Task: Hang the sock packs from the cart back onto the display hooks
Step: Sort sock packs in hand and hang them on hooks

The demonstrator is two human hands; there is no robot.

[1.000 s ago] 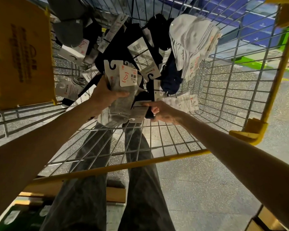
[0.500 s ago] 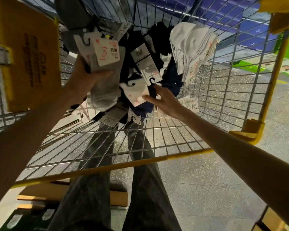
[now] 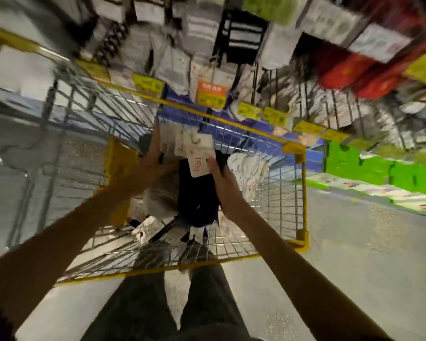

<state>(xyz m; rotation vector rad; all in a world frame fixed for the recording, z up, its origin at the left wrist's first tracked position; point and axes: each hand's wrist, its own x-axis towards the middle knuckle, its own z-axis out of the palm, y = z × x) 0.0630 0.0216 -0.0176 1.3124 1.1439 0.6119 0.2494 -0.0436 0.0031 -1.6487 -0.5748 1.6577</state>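
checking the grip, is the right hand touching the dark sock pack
Touching. Head view: the right hand grips the dark sock pack at its white card.

The cart [image 3: 304,193] had a yellow rim and grey wire mesh. The held sock packs [image 3: 198,163] bore white cards with red marks: the navy pack [image 3: 197,198] was very dark, the grey pack [image 3: 160,200] pale. A white pack [image 3: 246,168] lay in the cart. Above hung a black-and-white striped pack [image 3: 241,38], red packs [image 3: 342,70] and yellow price tags [image 3: 148,82]. The boxes [image 3: 379,166] were bright green.

The person wears loose, dark grey trousers [image 3: 145,306], their fabric faintly creased. The left forearm [image 3: 59,242] and right forearm [image 3: 293,262] are bare to the picture's edges.
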